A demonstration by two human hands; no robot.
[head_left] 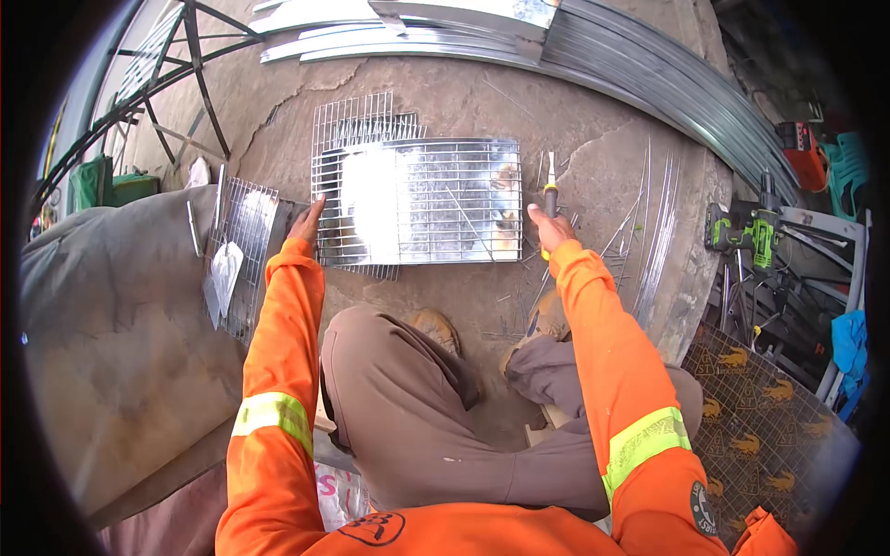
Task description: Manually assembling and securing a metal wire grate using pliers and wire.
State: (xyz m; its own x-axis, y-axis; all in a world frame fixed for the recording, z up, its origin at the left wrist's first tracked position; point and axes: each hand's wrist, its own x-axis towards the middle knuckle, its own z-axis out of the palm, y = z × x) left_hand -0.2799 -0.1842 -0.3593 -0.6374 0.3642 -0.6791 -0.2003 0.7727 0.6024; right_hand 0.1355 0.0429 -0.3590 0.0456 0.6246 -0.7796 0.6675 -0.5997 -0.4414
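Observation:
A wire mesh panel (431, 243) lies over a shiny metal sheet (371, 199) on the floor in front of me. My left hand (309, 221) grips the panel's left edge, its thumb showing at the side. At the right edge is my right hand (552, 230), closed round a hand tool (552, 190) with a yellow-and-black handle and a narrow metal tip pointing away from me. Whether the right fingers also grip the mesh is hidden. Another piece of mesh (357, 116) shows beneath, sticking out past the far left corner.
Long metal profiles (640, 83) lie along the far side. Cut wires (658, 232) litter the floor at right, near a green-and-black cordless drill (746, 227). Left stand a mesh piece (248, 218) on a grey cover (120, 315) and a black metal frame (195, 65).

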